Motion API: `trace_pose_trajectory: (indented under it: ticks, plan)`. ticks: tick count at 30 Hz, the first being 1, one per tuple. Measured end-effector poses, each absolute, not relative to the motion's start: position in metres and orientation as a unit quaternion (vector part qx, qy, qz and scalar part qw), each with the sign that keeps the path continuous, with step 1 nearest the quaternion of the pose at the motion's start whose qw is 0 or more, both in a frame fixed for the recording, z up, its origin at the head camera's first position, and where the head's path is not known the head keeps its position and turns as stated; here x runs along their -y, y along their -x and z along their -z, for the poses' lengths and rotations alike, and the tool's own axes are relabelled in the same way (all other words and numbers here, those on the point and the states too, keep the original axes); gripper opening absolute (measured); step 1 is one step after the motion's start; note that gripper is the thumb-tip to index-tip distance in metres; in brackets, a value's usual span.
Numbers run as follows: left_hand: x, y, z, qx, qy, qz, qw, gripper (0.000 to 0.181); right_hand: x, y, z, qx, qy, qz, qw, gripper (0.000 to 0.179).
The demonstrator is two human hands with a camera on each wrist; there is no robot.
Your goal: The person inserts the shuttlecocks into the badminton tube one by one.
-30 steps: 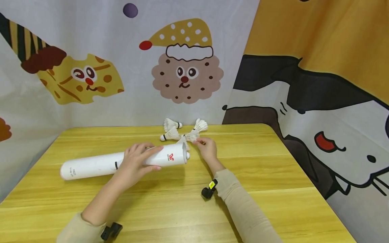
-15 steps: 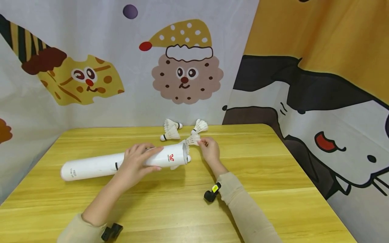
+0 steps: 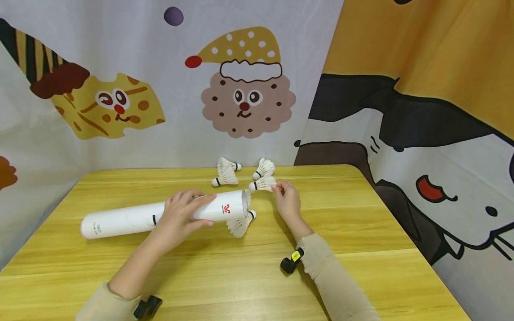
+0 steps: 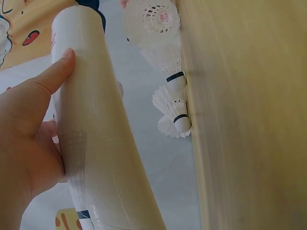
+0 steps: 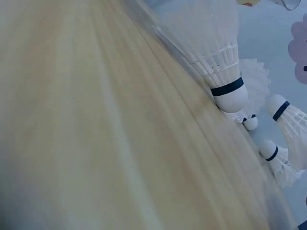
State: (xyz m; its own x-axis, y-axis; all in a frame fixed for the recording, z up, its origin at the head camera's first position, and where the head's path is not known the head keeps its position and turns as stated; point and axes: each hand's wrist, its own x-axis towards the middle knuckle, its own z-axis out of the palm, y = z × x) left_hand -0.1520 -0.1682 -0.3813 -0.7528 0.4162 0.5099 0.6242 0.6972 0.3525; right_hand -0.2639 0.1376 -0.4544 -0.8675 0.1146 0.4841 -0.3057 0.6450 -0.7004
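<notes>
In the head view my left hand (image 3: 178, 214) grips a long white shuttlecock tube (image 3: 124, 219), thumb on the near side and fingers over the top. The tube lies slanted, its mouth end to the right. Thumb and index finger of my right hand (image 3: 287, 200) pinch the feather edge of a shuttlecock (image 3: 263, 183), whose cork points left. Under the tube's mouth lies a second shuttlecock (image 3: 239, 225), and feathers of another (image 3: 248, 196) show just behind the mouth. The left wrist view shows the tube (image 4: 96, 105) upright beside my thumb; the right wrist view shows shuttlecocks but no hand.
Farther back on the wooden table (image 3: 321, 276) lie more shuttlecocks: one (image 3: 264, 167) behind the pinched one and two to the left, a front one (image 3: 226, 178) and a rear one (image 3: 227, 166). A cartoon-printed curtain (image 3: 172, 147) hangs behind the table's far edge.
My right hand has moved right, drawing the pinched shuttlecock away from the tube's mouth. Another shuttlecock has come into sight under the mouth, on the near side. My left hand and the tube stay nearly still.
</notes>
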Motion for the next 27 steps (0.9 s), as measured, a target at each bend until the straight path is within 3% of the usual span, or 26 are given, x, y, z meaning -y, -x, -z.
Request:
trace_pose_trajectory:
  ticks: [27]
  plan:
    - [0.168, 0.152, 0.382, 0.900, 0.288, 0.261, 0.196, 0.066, -0.152, 0.210, 0.420, 0.799, -0.176, -0.471, 0.330, 0.010]
